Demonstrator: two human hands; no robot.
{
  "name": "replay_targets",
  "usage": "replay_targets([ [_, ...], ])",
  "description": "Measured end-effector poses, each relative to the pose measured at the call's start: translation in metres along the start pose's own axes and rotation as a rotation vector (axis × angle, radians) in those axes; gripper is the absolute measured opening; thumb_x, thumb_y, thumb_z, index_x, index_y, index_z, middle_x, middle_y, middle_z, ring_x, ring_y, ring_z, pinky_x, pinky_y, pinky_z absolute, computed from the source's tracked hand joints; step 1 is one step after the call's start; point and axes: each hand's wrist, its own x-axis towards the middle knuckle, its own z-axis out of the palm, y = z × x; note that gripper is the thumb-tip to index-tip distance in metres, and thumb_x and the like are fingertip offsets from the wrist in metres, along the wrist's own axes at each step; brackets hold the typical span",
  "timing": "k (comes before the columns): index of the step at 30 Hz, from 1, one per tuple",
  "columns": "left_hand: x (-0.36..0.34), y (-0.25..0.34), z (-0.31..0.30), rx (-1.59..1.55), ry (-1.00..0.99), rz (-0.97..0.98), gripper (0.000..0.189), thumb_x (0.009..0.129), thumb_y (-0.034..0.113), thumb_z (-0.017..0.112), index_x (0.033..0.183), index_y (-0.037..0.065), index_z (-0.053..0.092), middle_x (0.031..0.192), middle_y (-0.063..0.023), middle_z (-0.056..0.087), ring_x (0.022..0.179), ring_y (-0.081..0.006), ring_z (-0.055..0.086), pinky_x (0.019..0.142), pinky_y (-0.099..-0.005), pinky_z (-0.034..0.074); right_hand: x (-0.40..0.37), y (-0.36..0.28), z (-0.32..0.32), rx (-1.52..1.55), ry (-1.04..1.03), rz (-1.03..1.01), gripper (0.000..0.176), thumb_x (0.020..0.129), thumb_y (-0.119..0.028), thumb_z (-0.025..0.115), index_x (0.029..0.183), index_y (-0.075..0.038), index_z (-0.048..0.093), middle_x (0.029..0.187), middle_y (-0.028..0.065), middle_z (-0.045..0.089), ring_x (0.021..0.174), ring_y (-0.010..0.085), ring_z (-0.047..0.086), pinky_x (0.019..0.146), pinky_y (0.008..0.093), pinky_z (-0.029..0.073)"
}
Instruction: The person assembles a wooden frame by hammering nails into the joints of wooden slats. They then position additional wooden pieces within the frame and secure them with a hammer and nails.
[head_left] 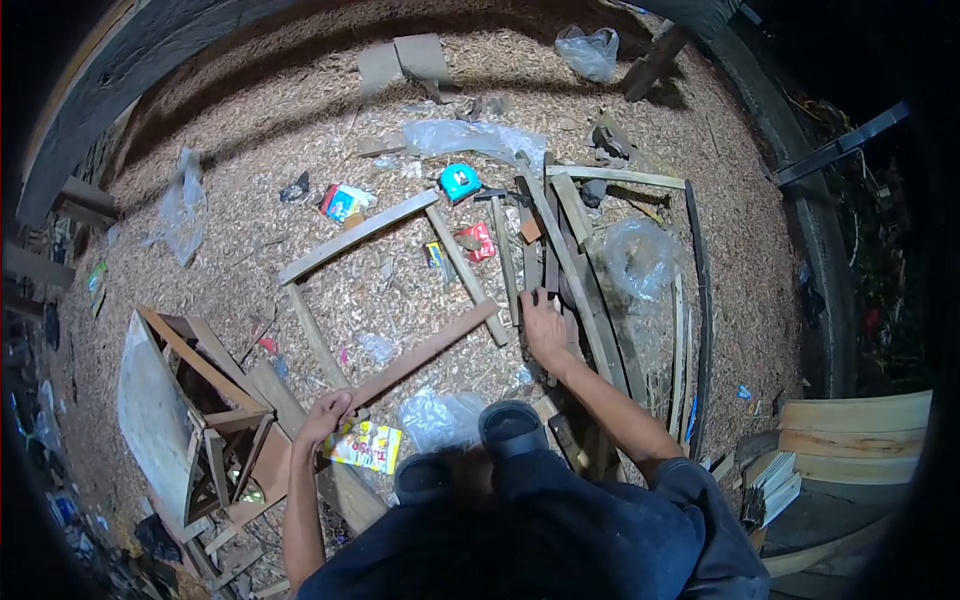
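Note:
My left hand [325,412] is closed around the lower left end of a reddish-brown wooden strip [420,358], whose other end lies over a pale slat. That strip forms one side of a rough four-sided arrangement with a pale upper slat [358,236], a left slat [315,335] and a right slat [467,272]. My right hand [543,328] reaches down at the handle end of a hammer [503,245], beside long wooden strips [575,265]; what its fingers touch is too small to tell.
A teal tape measure [460,182] lies beyond the upper slat. A wooden frame structure [200,430] stands at the left. Plastic bags [440,418] and wrappers litter the wood shavings. Curved boards [855,440] are at the right, and a post [655,65] stands at the upper right.

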Motion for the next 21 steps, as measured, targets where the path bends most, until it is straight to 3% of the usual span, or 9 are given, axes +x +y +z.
replay_targets([
  [5,-0.015,-0.003,-0.007,0.149,-0.031,0.021,0.034,0.100,0.033,0.055,0.111,0.004,0.067,0.075,0.0037,0.059,0.060,-0.0037,0.045,0.053,-0.0204,0.035,0.002,0.001,-0.009,0.256,-0.070,0.039,0.065,0.075,-0.010,0.070,0.133,-0.003,0.040,0.128,0.0261,0.048,0.095,0.0434,0.064,0.078,0.0490,0.054],
  [7,-0.039,0.011,-0.022,0.119,-0.088,-0.077,0.036,0.100,0.036,0.055,0.114,0.005,0.066,0.074,0.0047,0.058,0.060,-0.0036,0.045,0.054,-0.0203,0.036,0.002,-0.002,-0.017,0.616,0.290,0.108,0.080,0.073,-0.012,0.069,0.143,-0.001,0.031,0.126,0.0271,0.051,0.094,0.0395,0.065,0.081,0.0429,0.053],
  [8,-0.050,0.011,-0.029,0.091,-0.152,-0.176,0.038,0.099,0.038,0.055,0.117,0.006,0.066,0.074,0.0056,0.058,0.060,-0.0036,0.045,0.055,-0.0203,0.037,0.005,0.000,-0.030,0.867,0.121,0.297,0.092,0.074,-0.018,0.071,0.148,0.005,0.022,0.132,0.0267,0.049,0.108,0.0382,0.058,0.100,0.0403,0.042],
  [9,-0.057,0.006,-0.035,0.085,-0.139,-0.184,0.038,0.099,0.038,0.055,0.117,0.006,0.066,0.074,0.0056,0.058,0.060,-0.0036,0.045,0.055,-0.0203,0.037,0.009,0.004,-0.043,1.134,-0.043,0.460,0.076,0.081,-0.020,0.063,0.145,0.004,0.030,0.125,0.0239,0.056,0.113,0.0333,0.057,0.099,0.0402,0.042],
  [13,-0.066,-0.030,-0.054,0.095,-0.158,-0.255,0.029,0.100,0.029,0.056,0.110,0.005,0.067,0.077,0.0028,0.063,0.062,-0.0045,0.050,0.055,-0.0208,0.041,-0.007,0.006,-0.045,0.817,0.269,0.088,0.052,0.084,-0.007,0.046,0.135,0.001,0.042,0.115,0.0275,0.059,0.106,0.0397,0.058,0.095,0.0414,0.043],
  [16,-0.057,-0.066,-0.059,0.239,-0.062,-0.233,0.029,0.096,0.026,0.058,0.112,0.003,0.067,0.078,-0.0034,0.066,0.065,-0.0117,0.059,0.059,-0.0257,0.048,-0.020,-0.003,-0.052,0.693,0.234,-0.347,0.057,0.075,-0.001,0.046,0.132,-0.002,0.046,0.112,0.0252,0.057,0.102,0.0437,0.055,0.089,0.0464,0.045],
  [18,-0.065,-0.042,-0.021,0.451,0.302,-0.092,0.036,0.093,0.029,0.063,0.114,0.000,0.065,0.085,-0.0097,0.070,0.079,-0.0183,0.066,0.074,-0.0314,0.052,-0.028,-0.008,-0.034,0.656,0.172,-0.535,0.057,0.075,-0.001,0.050,0.132,-0.003,0.048,0.106,0.0211,0.058,0.096,0.0404,0.058,0.086,0.0464,0.047],
  [20,-0.066,-0.008,-0.001,0.666,0.440,-0.010,0.046,0.082,0.027,0.073,0.120,0.001,0.063,0.107,-0.0211,0.067,0.100,-0.0297,0.067,0.085,-0.0377,0.051,-0.030,-0.019,-0.028,0.590,-0.008,-0.656,0.042,0.084,-0.020,0.065,0.122,-0.004,0.057,0.103,0.0170,0.060,0.093,0.0364,0.059,0.082,0.0440,0.049],
  [21,-0.070,0.015,0.013,0.781,0.560,0.123,0.049,0.080,0.025,0.075,0.122,0.003,0.061,0.113,-0.0201,0.065,0.104,-0.0312,0.064,0.088,-0.0392,0.050,-0.030,-0.023,-0.021,0.542,-0.023,-0.776,0.043,0.086,-0.030,0.069,0.119,-0.004,0.060,0.101,0.0147,0.061,0.091,0.0345,0.060,0.079,0.0430,0.050],
])
